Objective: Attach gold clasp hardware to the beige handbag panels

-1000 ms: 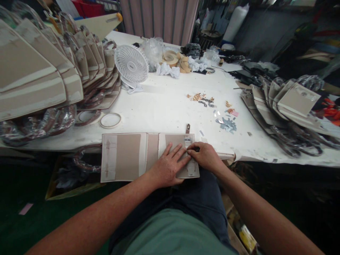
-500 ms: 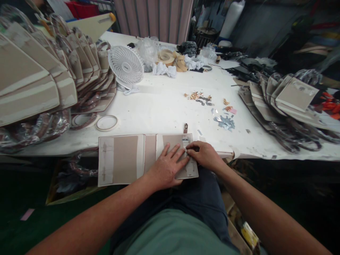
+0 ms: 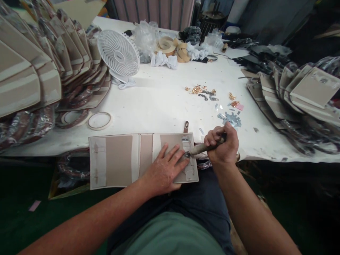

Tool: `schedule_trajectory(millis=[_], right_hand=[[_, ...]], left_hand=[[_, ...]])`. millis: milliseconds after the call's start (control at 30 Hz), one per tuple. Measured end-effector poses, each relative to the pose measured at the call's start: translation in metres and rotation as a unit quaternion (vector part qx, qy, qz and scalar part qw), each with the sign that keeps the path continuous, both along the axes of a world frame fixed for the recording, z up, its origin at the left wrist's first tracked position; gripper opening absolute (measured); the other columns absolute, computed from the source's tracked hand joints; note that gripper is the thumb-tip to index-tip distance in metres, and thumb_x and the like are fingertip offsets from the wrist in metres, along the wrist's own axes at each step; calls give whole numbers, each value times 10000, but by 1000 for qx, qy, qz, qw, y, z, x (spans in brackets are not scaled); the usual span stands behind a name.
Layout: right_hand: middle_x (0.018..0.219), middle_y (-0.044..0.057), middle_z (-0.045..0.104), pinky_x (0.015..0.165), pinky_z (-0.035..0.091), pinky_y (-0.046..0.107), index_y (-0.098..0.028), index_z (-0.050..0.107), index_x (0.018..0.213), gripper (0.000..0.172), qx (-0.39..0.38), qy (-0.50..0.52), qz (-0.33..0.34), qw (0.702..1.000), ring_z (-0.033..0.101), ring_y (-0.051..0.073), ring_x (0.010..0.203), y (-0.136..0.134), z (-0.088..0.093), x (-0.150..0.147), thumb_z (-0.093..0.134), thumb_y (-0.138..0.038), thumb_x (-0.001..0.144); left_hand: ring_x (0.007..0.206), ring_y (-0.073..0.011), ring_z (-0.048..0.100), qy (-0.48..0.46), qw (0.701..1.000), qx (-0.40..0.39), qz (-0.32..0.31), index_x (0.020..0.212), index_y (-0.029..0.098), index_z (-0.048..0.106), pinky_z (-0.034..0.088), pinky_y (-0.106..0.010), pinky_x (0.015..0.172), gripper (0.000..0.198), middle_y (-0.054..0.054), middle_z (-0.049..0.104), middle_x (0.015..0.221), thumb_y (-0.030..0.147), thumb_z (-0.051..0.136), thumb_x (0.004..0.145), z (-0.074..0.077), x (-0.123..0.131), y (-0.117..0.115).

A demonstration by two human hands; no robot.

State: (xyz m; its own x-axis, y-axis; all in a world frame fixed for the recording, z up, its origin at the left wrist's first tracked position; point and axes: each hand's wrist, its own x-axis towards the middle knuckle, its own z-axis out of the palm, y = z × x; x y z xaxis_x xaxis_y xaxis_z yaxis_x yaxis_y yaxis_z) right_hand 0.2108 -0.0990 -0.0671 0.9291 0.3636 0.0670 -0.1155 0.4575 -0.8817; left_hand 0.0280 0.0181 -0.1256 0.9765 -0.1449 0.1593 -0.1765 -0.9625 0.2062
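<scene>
A beige panel piece [image 3: 119,156] with pale taped strips lies across the front edge of the table, partly over my lap. My left hand [image 3: 166,168] rests flat on its right half, fingers spread. Closed around a stout grey-brown rod-like tool [image 3: 200,149], dark at its upper end, is my right hand [image 3: 224,145]; the exact kind of tool I cannot make out. The tool's lower end is at a small dark metal fitting [image 3: 187,154] on the panel's right strip; whether they touch is unclear. A brown tab with a metal clasp [image 3: 186,125] sticks out beyond the panel's far edge.
Gold fasteners [image 3: 197,89] and grey metal plates [image 3: 230,118] lie loose on the white table [image 3: 154,106]. Stacks of similar panels with wrapped handles stand left [image 3: 50,78] and right [image 3: 313,88]. A white fan [image 3: 118,53] and tape rolls [image 3: 99,120] are at left.
My right hand was pinching at the fitting on the panel; now it grips the rod-like tool, slightly further right. My left hand stays on the panel. The view has shifted a little.
</scene>
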Motion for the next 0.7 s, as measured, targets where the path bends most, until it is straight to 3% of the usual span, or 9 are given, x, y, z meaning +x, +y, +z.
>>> schedule_trajectory(millis=[167, 300, 433, 567, 700], right_hand=[[563, -83, 310, 377, 315, 220, -231, 454, 654, 384, 10, 15, 10, 1000, 295, 79, 402, -2, -9, 12, 652, -482, 867], [552, -78, 320, 372, 296, 217, -227, 477, 634, 361, 27, 10, 21, 999, 285, 77, 398, 3, -6, 6, 644, -428, 883], [548, -55, 412, 395, 339, 247, -229, 540, 646, 380, -62, -84, 84, 991, 380, 96, 404, 11, 3, -17, 641, -461, 929], [588, -14, 526, 476, 395, 266, -216, 561, 627, 444, -165, -205, 172, 949, 472, 116, 481, 15, 7, -34, 640, -491, 966], [556, -22, 548, 481, 404, 262, -214, 585, 649, 442, -177, -196, 179, 948, 492, 125, 478, 15, 9, -31, 679, -529, 944]], left_hand=[[1554, -427, 257, 8, 1000, 1, -12, 1547, 187, 466, 62, -690, 1271, 856, -196, 424, 1621, 587, 721, 833, -2, 2, 3], [1561, -420, 245, 13, 1000, 0, -18, 1551, 195, 458, 66, -687, 1273, 872, -186, 431, 1621, 585, 736, 822, -2, 2, 5], [1557, -417, 262, 10, 1000, -1, -8, 1540, 201, 475, 82, -661, 1284, 883, -187, 432, 1619, 573, 768, 794, 0, 1, 4], [1555, -408, 269, 16, 1000, -8, 5, 1520, 190, 495, 80, -640, 1294, 883, -197, 403, 1631, 555, 792, 772, 5, 0, 2], [1560, -400, 258, 9, 1000, -17, 15, 1507, 213, 511, 97, -635, 1293, 856, -200, 374, 1637, 576, 787, 783, 6, -4, -1]])
